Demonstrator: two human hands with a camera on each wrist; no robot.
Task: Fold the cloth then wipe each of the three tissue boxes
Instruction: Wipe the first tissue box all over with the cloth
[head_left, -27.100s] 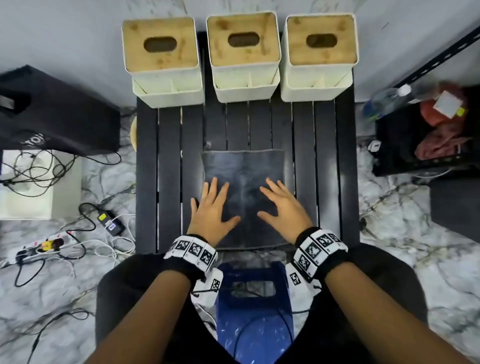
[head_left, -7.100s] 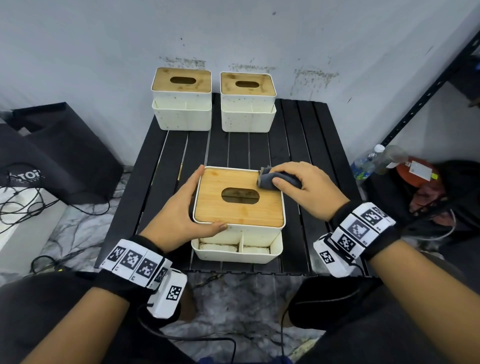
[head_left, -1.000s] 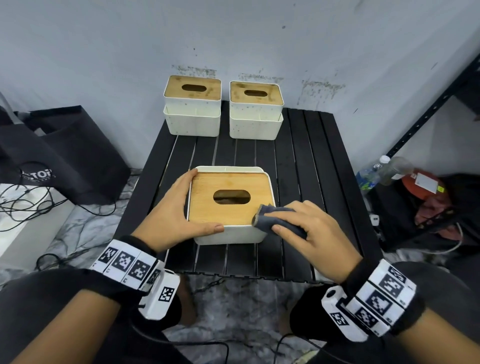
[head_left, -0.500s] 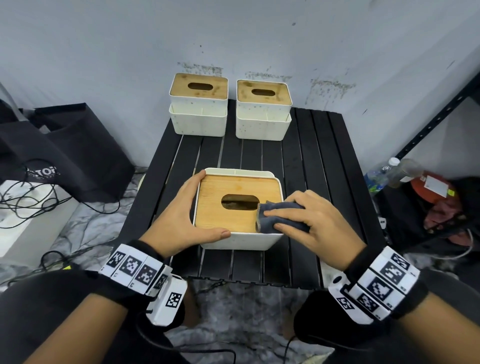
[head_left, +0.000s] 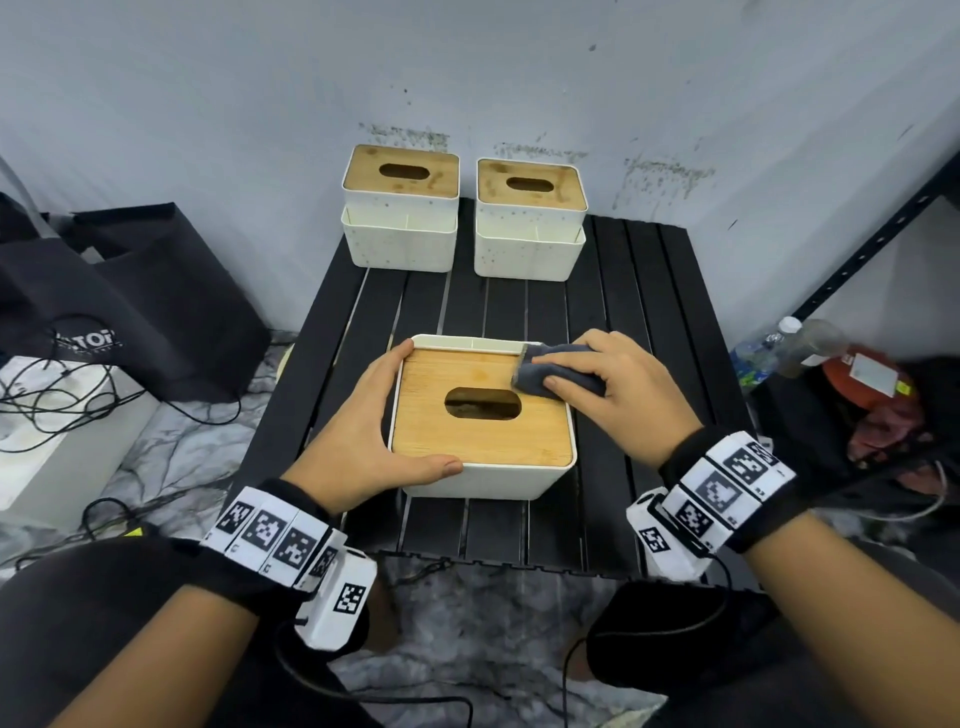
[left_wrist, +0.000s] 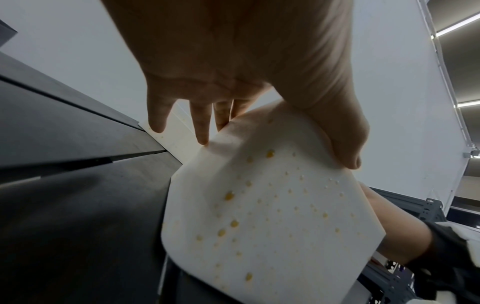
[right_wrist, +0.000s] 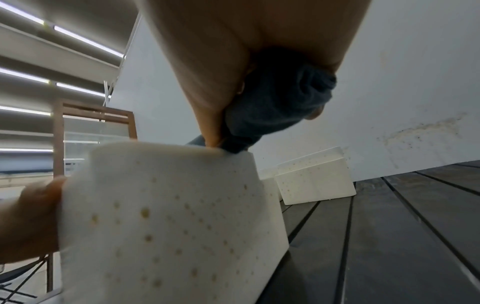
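The near tissue box (head_left: 483, 431), white with a wooden slotted lid, stands mid-table; its spotted white wall fills the left wrist view (left_wrist: 272, 216) and right wrist view (right_wrist: 168, 216). My left hand (head_left: 379, 415) grips its near left corner, fingers down the left side and thumb along the front rim (left_wrist: 246, 72). My right hand (head_left: 608, 384) holds the folded dark grey cloth (head_left: 540, 371) and presses it on the lid's far right corner; the cloth (right_wrist: 280, 102) bunches under the palm (right_wrist: 221, 72). Two more tissue boxes (head_left: 400, 218) (head_left: 530, 223) stand at the table's far edge.
The black slatted table (head_left: 649, 322) stands against a grey wall. A black bag (head_left: 130, 291) and cables lie on the floor to the left. A metal rack (head_left: 857, 249), a plastic bottle (head_left: 784, 348) and red items are at the right.
My right hand has slid the cloth from the lid's near right corner along the right side to its far right corner. The left hand keeps its hold on the box.
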